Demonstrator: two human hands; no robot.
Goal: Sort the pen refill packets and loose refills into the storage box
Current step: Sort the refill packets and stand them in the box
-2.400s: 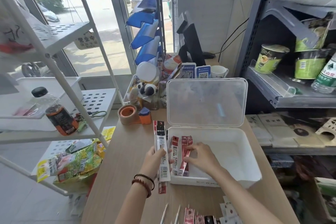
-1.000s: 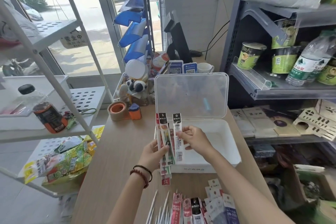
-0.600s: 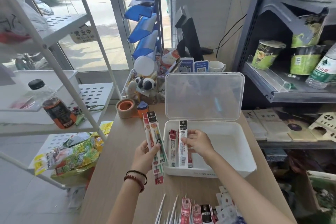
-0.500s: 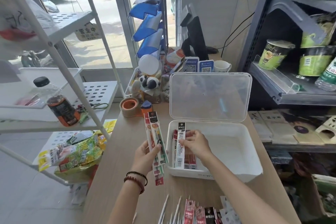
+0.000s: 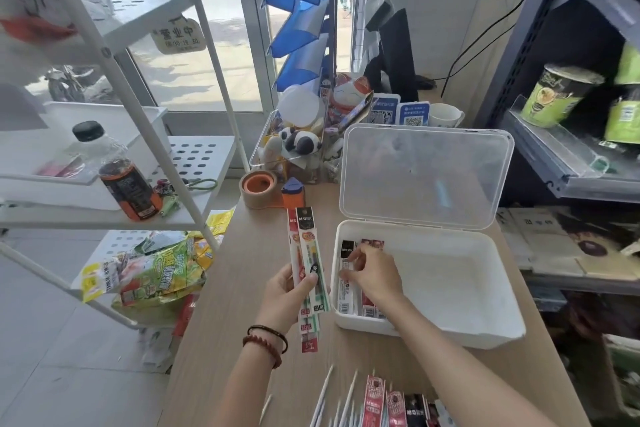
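Your left hand (image 5: 284,295) grips a fan of refill packets (image 5: 309,255) by their lower half. The thumb lies across the front, and the packets stand upright over the wooden table (image 5: 221,288), just left of the storage box (image 5: 450,334). Two bracelets (image 5: 266,340) sit on that wrist.

Your right hand (image 5: 374,276) reaches into the left end of the box. Its fingers curl down and pinch a black-topped packet (image 5: 346,250) that lies along the left wall. More packets lie side by side next to it, with a red-topped one (image 5: 372,243) showing past your knuckles. The clear lid (image 5: 426,177) stands open and upright at the far edge of the box.

Near you, at the bottom edge of view, loose refills (image 5: 323,392) lie on the table as thin white sticks. A row of red and black packets (image 5: 388,406) lies just right of them. Beyond the held packets, a roll of brown tape (image 5: 259,189) and a small orange and blue item (image 5: 293,192) sit side by side on the table's far part.
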